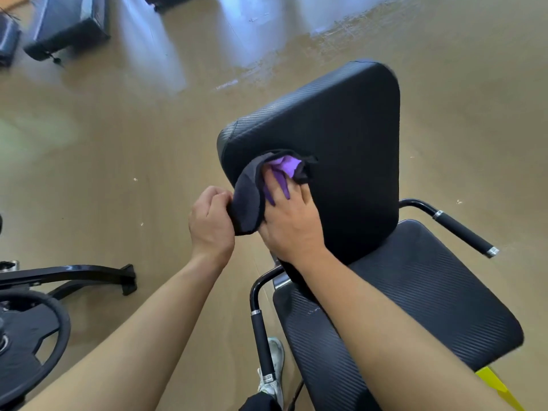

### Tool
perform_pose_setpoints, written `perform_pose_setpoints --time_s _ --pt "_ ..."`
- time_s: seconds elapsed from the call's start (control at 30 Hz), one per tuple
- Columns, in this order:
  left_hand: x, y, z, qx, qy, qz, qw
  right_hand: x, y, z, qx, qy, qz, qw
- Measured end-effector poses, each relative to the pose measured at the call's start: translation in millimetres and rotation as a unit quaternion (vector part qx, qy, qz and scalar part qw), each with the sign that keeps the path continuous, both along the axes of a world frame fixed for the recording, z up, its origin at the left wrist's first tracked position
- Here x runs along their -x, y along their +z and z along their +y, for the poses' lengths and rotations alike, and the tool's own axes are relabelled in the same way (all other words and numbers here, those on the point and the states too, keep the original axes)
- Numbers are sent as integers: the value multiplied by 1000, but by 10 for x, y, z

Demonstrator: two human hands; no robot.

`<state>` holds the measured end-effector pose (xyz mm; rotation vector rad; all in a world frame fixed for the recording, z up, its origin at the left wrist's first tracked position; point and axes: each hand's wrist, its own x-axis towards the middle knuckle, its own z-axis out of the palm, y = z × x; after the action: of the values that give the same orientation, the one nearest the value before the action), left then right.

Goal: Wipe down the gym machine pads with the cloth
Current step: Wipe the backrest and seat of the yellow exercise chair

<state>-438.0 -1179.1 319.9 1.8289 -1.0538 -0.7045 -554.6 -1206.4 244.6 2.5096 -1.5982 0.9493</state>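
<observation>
Head view: we find the cloth (252, 197) at the lower left corner of the back pad (341, 129). Our left hand (212, 221) grips its hanging end, and our right hand (292, 221) presses it on with straight fingers. We judge it soft, light and limp, best bunched and held by a fold.

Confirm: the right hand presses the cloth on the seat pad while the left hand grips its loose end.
Wrong pad. The head view shows the right hand pressing the cloth on the back pad, not the seat pad; the left hand does grip its loose end.
</observation>
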Motion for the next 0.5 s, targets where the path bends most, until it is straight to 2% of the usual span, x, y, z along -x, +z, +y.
perform_pose_setpoints --time_s 0.13,0.17,0.23,0.27,0.3,0.33,0.37,0.43,0.5 --pt "231 186 42 77 -32 -18 996 273 460 -494 68 -62 -22 996" --pt "287 222 58 88 -44 -17 995 306 560 -590 53 -88 -28 994" --pt "351 231 85 90 -73 -31 993 345 510 -658 9 -115 25 993" --pt "343 196 107 82 -82 -44 992 344 346 -614 1 -102 6 995" --pt "314 143 137 70 -87 -59 992 351 101 -525 -15 -89 -52 995" --pt "284 74 172 57 -90 -76 991 373 -193 -372 -34 -95 -159 982" --pt "253 1 214 42 -92 -89 991 397 -466 -170 -82 -135 -261 952" --pt "206 -153 318 11 -92 -103 990 470 -900 250 -230 -220 -331 888" --pt "169 -286 418 -18 -95 -107 990 553 -1105 607 -334 -231 -247 880"
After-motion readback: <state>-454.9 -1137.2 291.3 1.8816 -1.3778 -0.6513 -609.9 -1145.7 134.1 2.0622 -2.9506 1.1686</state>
